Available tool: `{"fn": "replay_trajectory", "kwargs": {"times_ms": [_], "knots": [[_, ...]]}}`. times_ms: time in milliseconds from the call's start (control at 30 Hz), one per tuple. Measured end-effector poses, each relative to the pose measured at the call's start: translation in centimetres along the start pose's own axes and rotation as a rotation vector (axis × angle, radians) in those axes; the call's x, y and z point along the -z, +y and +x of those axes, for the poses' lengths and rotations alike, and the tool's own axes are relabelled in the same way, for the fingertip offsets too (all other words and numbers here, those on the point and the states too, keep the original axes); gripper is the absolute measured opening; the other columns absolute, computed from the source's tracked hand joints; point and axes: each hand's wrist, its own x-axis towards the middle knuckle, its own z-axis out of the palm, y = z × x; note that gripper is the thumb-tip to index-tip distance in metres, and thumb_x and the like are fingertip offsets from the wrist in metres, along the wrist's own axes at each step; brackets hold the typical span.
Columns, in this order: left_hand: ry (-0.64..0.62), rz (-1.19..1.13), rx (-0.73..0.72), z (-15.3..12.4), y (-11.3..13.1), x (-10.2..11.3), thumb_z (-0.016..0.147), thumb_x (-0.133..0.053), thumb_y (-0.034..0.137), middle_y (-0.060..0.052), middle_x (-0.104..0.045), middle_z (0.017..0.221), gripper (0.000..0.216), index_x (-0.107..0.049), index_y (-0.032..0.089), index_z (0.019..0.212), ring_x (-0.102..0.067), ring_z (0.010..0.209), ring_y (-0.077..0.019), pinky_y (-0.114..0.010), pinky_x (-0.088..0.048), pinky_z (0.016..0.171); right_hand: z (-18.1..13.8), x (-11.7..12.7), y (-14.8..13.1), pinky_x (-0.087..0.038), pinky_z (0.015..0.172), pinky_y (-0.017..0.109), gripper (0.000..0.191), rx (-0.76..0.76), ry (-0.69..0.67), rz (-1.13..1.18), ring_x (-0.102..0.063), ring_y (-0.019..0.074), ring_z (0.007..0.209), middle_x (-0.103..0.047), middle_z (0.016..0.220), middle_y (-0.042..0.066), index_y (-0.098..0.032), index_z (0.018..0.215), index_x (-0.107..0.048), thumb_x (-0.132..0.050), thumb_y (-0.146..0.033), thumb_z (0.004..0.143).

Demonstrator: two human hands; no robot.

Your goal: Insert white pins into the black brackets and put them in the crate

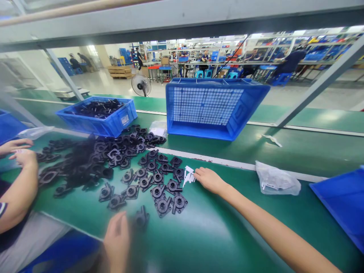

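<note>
My right hand (209, 179) reaches over the green table with its fingertips pressed together at the right edge of a small pile of thin white pins (187, 176). Whatever sits between those fingertips is hidden. Low in the view, my left hand (117, 235) is smeared by motion, and its grip cannot be made out. Just right of it is a blurred black plastic housing (141, 218) with a side spout, apart from the fingers. Several similar black housings (157, 192) lie face up, loosely grouped left of the pins.
A big heap of black parts (93, 155) spreads left, near another person's hands (24, 155). Behind it stands a filled blue crate (113, 124); a second blue crate (199, 129) is tipped toward me. A clear plastic bag (277, 180) and a blue bin (341, 204) lie right.
</note>
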Motion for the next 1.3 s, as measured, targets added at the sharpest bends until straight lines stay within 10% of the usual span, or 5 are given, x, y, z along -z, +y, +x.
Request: {"fn": "replay_trajectory", "kwargs": {"times_ms": [233,367,600,933,1300], "knots": [[0.012,0.008,-0.013,0.1,0.4,0.4,0.082,-0.05,0.043,-0.007,-0.065,0.094,0.026,-0.062,0.02,0.088,-0.06,0.092,-0.0264,-0.044,-0.045,0.089,-0.2,-0.3,-0.5,-0.037,0.065,0.033,0.022,-0.09,-0.015,0.145,-0.055,0.0246,0.079,-0.063,0.082,0.017,-0.01,0.078,-0.062,-0.042,-0.002,0.078],[0.049,0.067,-0.279,-0.5,3.8,-0.3,0.087,-0.047,0.034,-0.009,-0.063,0.092,0.021,-0.06,0.018,0.089,-0.059,0.089,-0.0277,-0.047,-0.046,0.085,-1.9,-0.5,-0.1,-0.038,0.065,0.033,0.013,-0.178,0.03,0.356,-0.055,0.0243,0.074,-0.062,0.073,0.014,-0.013,0.068,-0.059,-0.051,-0.004,0.069],[-0.574,0.127,-0.654,-2.3,11.1,-7.8,0.082,-0.056,0.031,-0.01,-0.063,0.087,0.023,-0.059,0.021,0.102,-0.056,0.083,-0.028,-0.043,-0.047,0.075,-4.3,-0.7,-2.7,-0.039,0.058,0.026,0.005,-0.309,0.227,1.062,-0.048,0.0134,0.06,-0.055,0.064,-0.001,-0.019,0.069,-0.049,-0.049,-0.022,0.073],[-0.974,-0.161,-0.31,-2.2,15.2,-11.7,0.082,-0.056,0.036,0.0,-0.051,0.064,0.015,-0.057,0.021,0.08,-0.048,0.062,-0.0175,-0.031,-0.037,0.061,-8.2,-2.1,-4.6,-0.035,0.052,0.023,0.023,-0.477,0.507,1.92,-0.043,0.0094,0.053,-0.054,0.063,-0.001,-0.018,0.073,-0.047,-0.061,-0.036,0.075],[-1.267,-0.766,0.516,-4.7,15.7,-16.7,0.076,-0.061,0.047,-0.001,-0.05,0.069,0.033,-0.053,0.016,0.082,-0.046,0.057,-0.0107,-0.023,-0.036,0.053,-9.3,-3.4,-5.6,-0.035,0.055,0.026,0.022,-0.581,0.834,2.025,-0.043,0.0114,0.056,-0.05,0.065,-0.002,-0.02,0.075,-0.051,-0.063,-0.038,0.076]]}}
